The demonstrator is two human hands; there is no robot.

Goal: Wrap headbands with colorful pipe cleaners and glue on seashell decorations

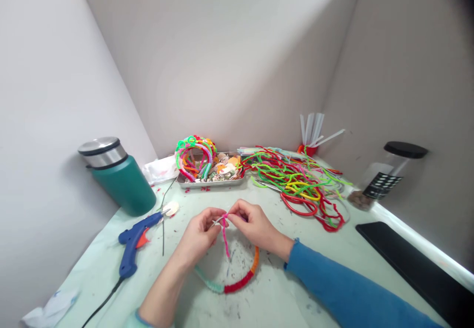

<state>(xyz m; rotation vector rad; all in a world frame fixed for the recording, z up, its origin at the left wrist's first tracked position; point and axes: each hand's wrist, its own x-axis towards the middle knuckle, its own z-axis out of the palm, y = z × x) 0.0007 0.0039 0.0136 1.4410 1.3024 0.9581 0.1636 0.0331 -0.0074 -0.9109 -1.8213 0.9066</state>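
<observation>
Pipe cleaner (224, 234), one, pink, sits pinched tight in the right hand (255, 226). Left hand (198, 236) pinches one headband (237, 284) near one glue gun (135, 241).

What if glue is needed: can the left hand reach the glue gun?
Probably yes: the glue gun lies left of the left hand, only a wire between, though that hand pinches the pink strand.
</observation>
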